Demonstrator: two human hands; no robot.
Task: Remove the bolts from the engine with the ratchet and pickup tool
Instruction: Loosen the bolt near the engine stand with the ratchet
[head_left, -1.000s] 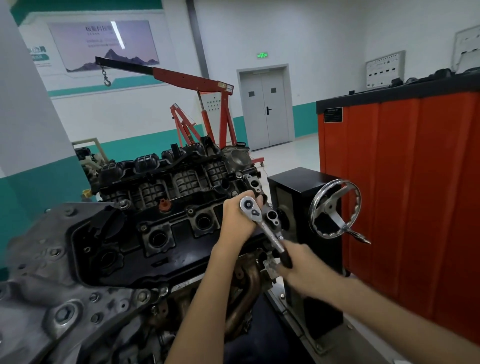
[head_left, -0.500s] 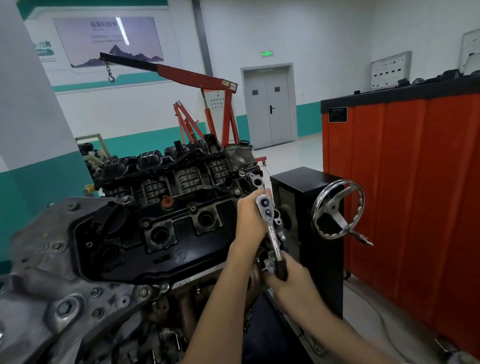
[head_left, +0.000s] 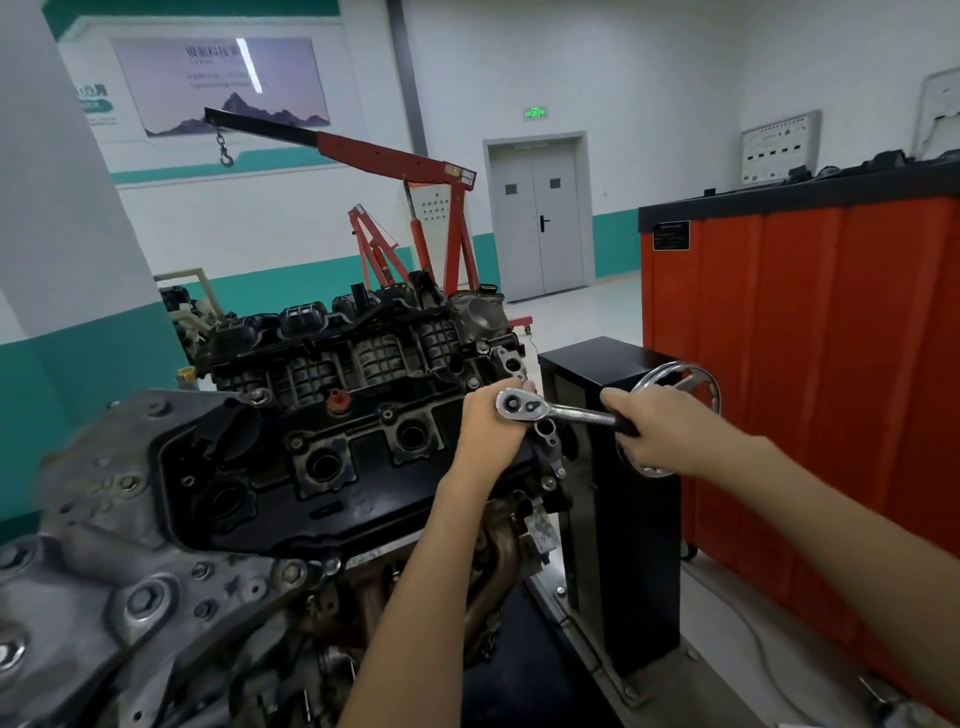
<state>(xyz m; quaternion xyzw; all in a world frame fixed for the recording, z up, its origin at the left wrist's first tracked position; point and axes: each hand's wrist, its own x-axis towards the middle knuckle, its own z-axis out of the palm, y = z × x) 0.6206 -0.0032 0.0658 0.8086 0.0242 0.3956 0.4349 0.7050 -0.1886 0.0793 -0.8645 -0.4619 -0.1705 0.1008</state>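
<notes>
Swung the ratchet (head_left: 556, 410) handle from down-frame to level, pointing right. Right hand (head_left: 660, 431) grip clamped on the handle, left hand (head_left: 488, 421) curled round the head, centre-right on the engine (head_left: 322, 415). Probably mid-loosening, bolt hidden; next, return stroke, keeping the socket seated.

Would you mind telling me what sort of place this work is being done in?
Probably a car repair workshop: an engine on a stand, a red hoist behind it, and an orange cabinet to the right.
</notes>
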